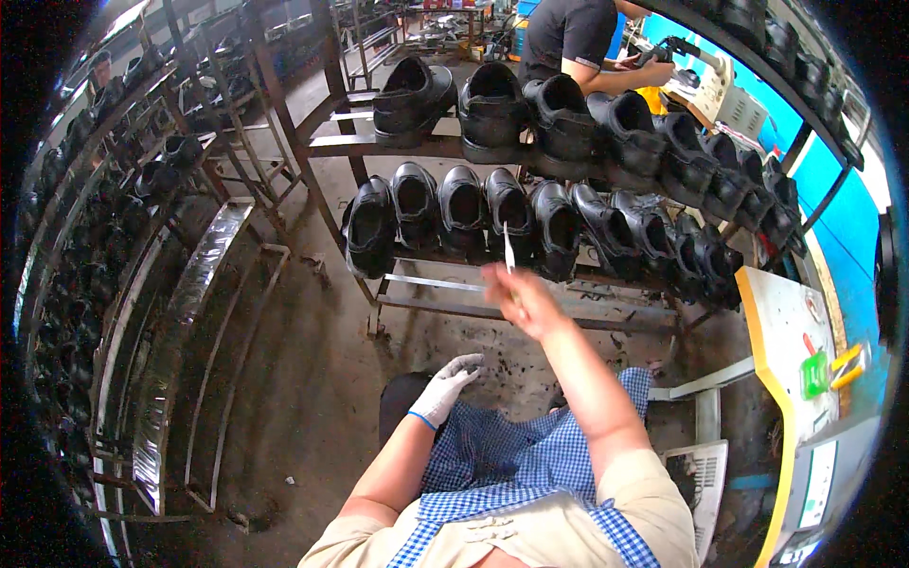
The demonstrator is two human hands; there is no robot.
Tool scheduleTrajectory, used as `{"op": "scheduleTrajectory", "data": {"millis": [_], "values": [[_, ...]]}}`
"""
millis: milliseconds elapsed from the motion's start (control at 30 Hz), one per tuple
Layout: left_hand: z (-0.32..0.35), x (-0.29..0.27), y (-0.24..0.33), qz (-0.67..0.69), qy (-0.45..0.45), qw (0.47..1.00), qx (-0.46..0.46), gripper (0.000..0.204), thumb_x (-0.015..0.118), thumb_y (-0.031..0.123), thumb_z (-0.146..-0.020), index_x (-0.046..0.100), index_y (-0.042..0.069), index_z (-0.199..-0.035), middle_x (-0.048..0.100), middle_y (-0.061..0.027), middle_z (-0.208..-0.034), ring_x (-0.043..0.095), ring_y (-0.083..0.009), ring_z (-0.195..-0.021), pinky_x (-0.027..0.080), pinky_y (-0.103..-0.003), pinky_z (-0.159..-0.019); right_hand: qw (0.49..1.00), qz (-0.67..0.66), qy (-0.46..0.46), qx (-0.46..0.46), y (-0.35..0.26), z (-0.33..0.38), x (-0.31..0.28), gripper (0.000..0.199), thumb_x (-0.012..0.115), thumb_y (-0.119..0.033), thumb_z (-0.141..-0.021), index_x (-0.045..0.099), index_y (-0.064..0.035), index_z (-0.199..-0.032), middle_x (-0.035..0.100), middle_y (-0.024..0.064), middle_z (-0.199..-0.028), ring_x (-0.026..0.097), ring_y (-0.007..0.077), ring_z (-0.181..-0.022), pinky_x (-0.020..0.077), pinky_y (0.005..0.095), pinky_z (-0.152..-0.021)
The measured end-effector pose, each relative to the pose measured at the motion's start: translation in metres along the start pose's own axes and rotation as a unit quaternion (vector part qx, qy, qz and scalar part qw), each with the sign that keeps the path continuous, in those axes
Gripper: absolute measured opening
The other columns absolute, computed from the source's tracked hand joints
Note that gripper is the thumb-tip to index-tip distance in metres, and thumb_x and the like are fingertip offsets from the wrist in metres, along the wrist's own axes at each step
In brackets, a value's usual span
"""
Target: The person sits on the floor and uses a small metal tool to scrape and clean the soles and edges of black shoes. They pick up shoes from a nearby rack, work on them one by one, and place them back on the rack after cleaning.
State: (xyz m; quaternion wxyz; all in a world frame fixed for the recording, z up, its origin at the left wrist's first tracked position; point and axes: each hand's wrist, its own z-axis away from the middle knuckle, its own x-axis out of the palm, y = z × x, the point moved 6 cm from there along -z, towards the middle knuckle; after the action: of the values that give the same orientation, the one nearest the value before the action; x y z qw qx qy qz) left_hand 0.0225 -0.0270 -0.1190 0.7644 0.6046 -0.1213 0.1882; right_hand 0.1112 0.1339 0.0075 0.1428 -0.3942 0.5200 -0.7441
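My right hand is bare and raised in front of me, blurred by motion, gripping a thin pale tool that points up toward the lower row of black shoes on a metal rack. My left hand wears a white glove with a blue cuff and rests on my knee over a blue checked apron, holding nothing. A second row of black shoes stands on the rack's upper shelf.
More racks of black shoes curve along the left. A yellow-edged worktable with a green object and yellow pens stands at the right. A person in a black shirt works at a machine behind the rack. The floor is dirty concrete.
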Motion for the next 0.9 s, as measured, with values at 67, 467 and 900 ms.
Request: {"op": "scheduleTrajectory", "data": {"millis": [67, 467, 900], "values": [[0.004, 0.001, 0.009, 0.004, 0.003, 1.000, -0.001, 0.036, 0.058, 0.010, -0.094, 0.056, 0.001, -0.129, 0.061, -0.0074, -0.124, 0.057, -0.0164, -0.116, 0.043, -0.030, -0.102, 0.996, 0.030, 0.023, 0.086, 0.047, 0.038, -0.042, 0.037, 0.055, -0.037, -0.099, 0.063, -0.0045, -0.115, 0.067, 0.0070, -0.079, 0.033, 0.0029, -0.038, 0.0215, 0.0205, -0.033], [-0.042, 0.048, 0.378, -0.565, 0.317, 0.497, 0.577, 0.072, 0.068, 0.013, -0.083, 0.033, 0.008, -0.146, 0.042, -0.0220, -0.144, 0.041, -0.0379, -0.134, 0.040, -0.042, -0.106, 0.975, 0.072, 0.153, 0.145, 0.147, 0.086, -0.173, 0.028, 0.057, -0.029, -0.097, 0.066, -0.0059, -0.109, 0.065, 0.0066, -0.076, 0.035, 0.0045, -0.040, 0.0237, 0.0234, -0.037], [0.002, 0.102, 0.350, -0.672, 0.185, 0.481, 0.532, 0.032, 0.070, 0.011, -0.066, 0.067, 0.001, -0.096, 0.068, -0.0183, -0.095, 0.064, -0.0340, -0.101, 0.035, -0.049, -0.110, 0.985, 0.047, 0.095, 0.133, 0.137, 0.087, -0.161, 0.034, 0.053, -0.031, -0.100, 0.061, -0.0031, -0.118, 0.067, 0.0095, -0.083, 0.041, 0.0042, -0.043, 0.0270, 0.0186, -0.037]]}}
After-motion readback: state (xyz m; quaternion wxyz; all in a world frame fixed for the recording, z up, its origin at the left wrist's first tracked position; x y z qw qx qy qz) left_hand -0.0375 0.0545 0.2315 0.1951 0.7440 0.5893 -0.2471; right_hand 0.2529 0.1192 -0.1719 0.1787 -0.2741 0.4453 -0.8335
